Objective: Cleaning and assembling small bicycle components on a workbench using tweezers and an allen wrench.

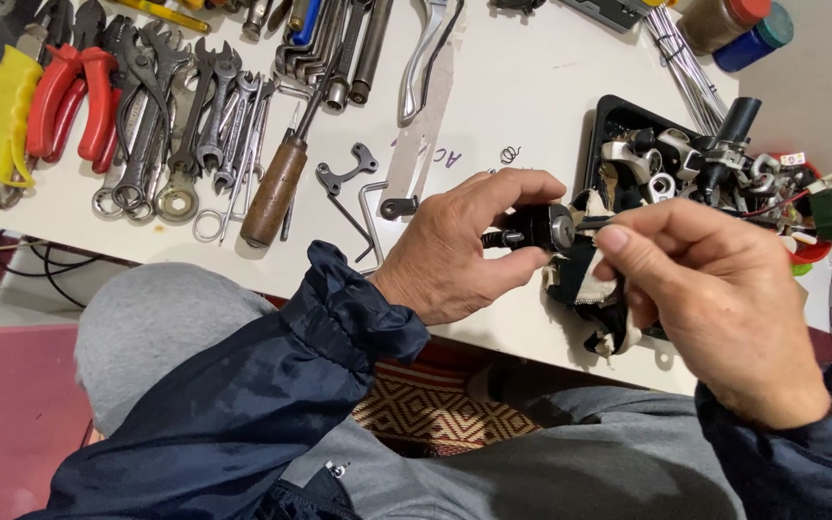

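My left hand (459, 248) grips a small black metal part (532, 229) with a shiny round end between thumb and fingers, just over the white table's near edge. My right hand (719, 299) pinches the other end of that part, thumb and forefinger pressed against it, with a dirty white rag (585, 284) bunched under its fingers. Both hands hover in front of a black tray (601, 125) filled with several small metal and black parts.
Wrenches (199, 125), red-handled pliers (79, 91), a yellow-handled tool (2, 116) and a wooden-handled screwdriver (276, 188) lie across the white table (522, 87). A bent black bracket (344, 173) and a brake lever (426, 53) lie mid-table. Jars (739, 29) stand far right.
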